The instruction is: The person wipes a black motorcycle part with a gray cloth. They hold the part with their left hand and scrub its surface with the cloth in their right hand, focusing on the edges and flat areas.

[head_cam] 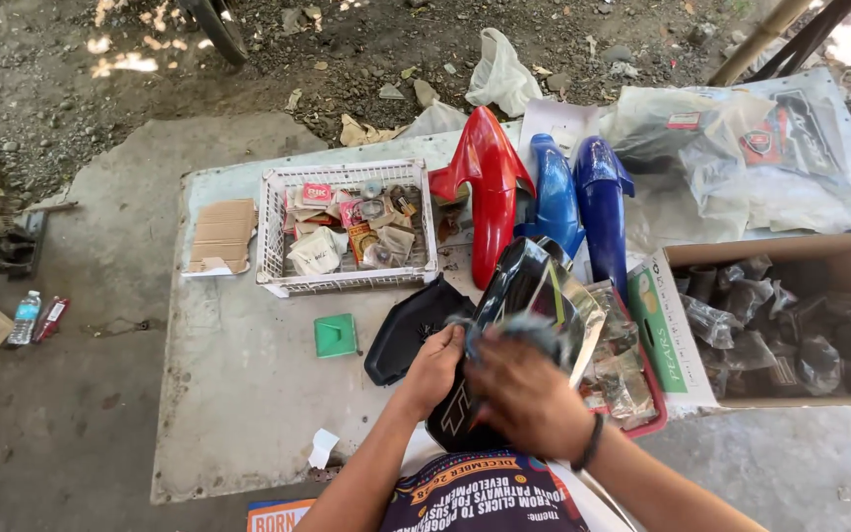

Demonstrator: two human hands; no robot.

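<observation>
Both hands are low at the near table (248, 394) edge, on the black fairing panel (524, 286) in its clear wrap. It looks light, stiff and slick, best held by the edges. The left hand (432, 366) is curled on its lower rim; the right hand (529, 394), closed and blurred, pinches wrap on top, wrist bent inward.

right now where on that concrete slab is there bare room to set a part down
The widest bare stretch of the slab lies at its near left, below the white basket and left of the green square. A narrower strip runs between the cardboard scrap and the basket. The right side is crowded: red fender, blue fenders, cardboard box.
</observation>
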